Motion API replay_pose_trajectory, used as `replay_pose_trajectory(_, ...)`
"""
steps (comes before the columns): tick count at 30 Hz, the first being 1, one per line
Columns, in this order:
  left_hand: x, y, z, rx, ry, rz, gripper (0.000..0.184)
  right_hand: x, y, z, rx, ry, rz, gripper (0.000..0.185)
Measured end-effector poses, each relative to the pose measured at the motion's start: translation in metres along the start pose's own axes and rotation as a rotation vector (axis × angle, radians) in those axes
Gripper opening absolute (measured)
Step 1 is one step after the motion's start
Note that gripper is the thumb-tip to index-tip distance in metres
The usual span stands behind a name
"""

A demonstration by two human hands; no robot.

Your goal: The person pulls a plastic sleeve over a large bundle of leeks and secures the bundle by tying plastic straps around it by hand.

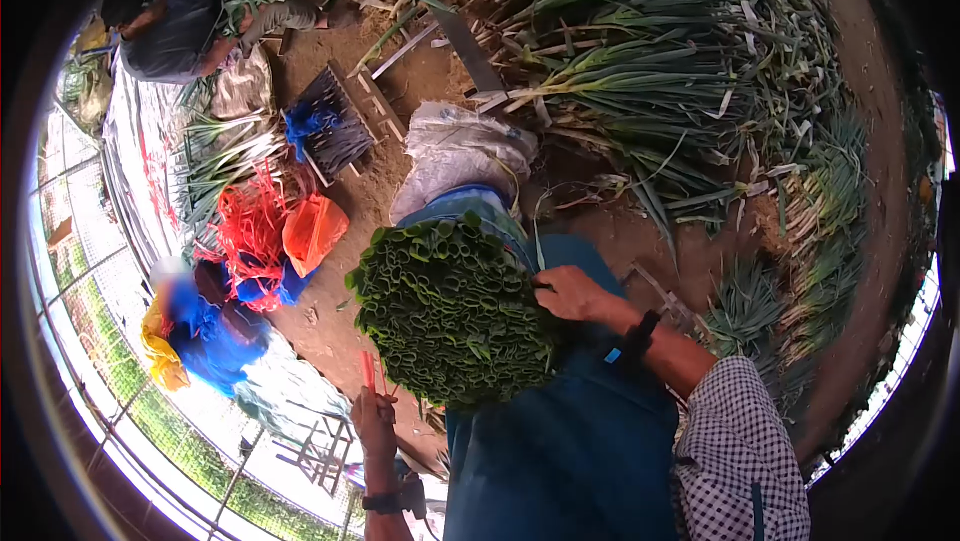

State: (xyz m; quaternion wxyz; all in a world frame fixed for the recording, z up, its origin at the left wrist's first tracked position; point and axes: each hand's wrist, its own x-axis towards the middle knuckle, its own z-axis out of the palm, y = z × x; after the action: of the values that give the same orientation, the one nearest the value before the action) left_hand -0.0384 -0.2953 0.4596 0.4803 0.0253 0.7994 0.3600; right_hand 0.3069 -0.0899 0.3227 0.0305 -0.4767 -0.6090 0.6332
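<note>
A thick round bundle of green onions (450, 311) stands in front of my body, its cut hollow leaf ends facing up at me. My left hand (374, 423) is low on the left of the bundle, fingers closed around a red plastic strip (369, 371) that sticks up from it. Curled against the right edge of the bundle is my right hand (580, 294); what lies inside its fingers is hidden. Just beyond the bundle, a blue rim and a pale sack (465, 146) show.
Long green onions (630, 41) lie heaped at the back right. Red plastic strips (255, 226) and an orange bag (314, 231) lie to the left. A wooden rack (340, 126) stands beyond. One person (175, 26) sits at the back left; another, in blue (210, 336), is at the left.
</note>
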Motion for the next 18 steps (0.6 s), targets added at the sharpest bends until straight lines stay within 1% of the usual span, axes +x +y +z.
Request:
replay_pose_trajectory(2,-0.005,0.008,-0.009,0.087,-0.019,-0.028,0.041,0.019,0.003,-0.039,0.045,-0.037,0.005,0.030)
replay_pose_trajectory(4,-0.011,0.015,-0.003,0.092,-0.032,-0.028,0.041,0.058,-0.001,-0.076,0.097,0.185,0.123,0.030)
replay_pose_trajectory(6,-0.005,0.014,0.000,0.132,-0.026,-0.036,0.042,0.113,-0.001,-0.093,-0.041,0.123,0.087,0.030)
replay_pose_trajectory(8,-0.008,0.015,0.002,0.202,0.017,-0.007,0.042,0.165,-0.022,-0.085,0.085,-0.077,0.084,0.033)
replay_pose_trajectory(10,-0.006,0.008,0.004,-0.008,0.008,0.016,0.042,0.218,-0.033,-0.045,0.338,-0.198,-0.159,0.038)
replay_pose_trajectory(11,-0.009,0.011,0.003,0.018,0.002,-0.055,0.042,0.231,-0.043,-0.023,0.408,-0.309,-0.207,0.038)
replay_pose_trajectory(12,-0.006,0.003,-0.003,0.019,-0.003,-0.031,0.043,0.234,-0.066,-0.004,0.474,-0.419,-0.249,0.038)
replay_pose_trajectory(14,-0.006,0.002,0.000,-0.133,0.030,-0.020,0.042,0.214,-0.110,0.040,0.358,-0.772,-0.262,0.037)
replay_pose_trajectory(16,-0.009,0.010,0.006,-0.166,0.056,-0.044,0.042,0.173,-0.116,0.070,-0.182,-0.535,-0.614,0.034)
replay_pose_trajectory(18,-0.008,0.008,0.008,-0.240,0.113,-0.068,0.042,0.153,-0.120,0.076,-0.241,-0.504,-0.642,0.031)
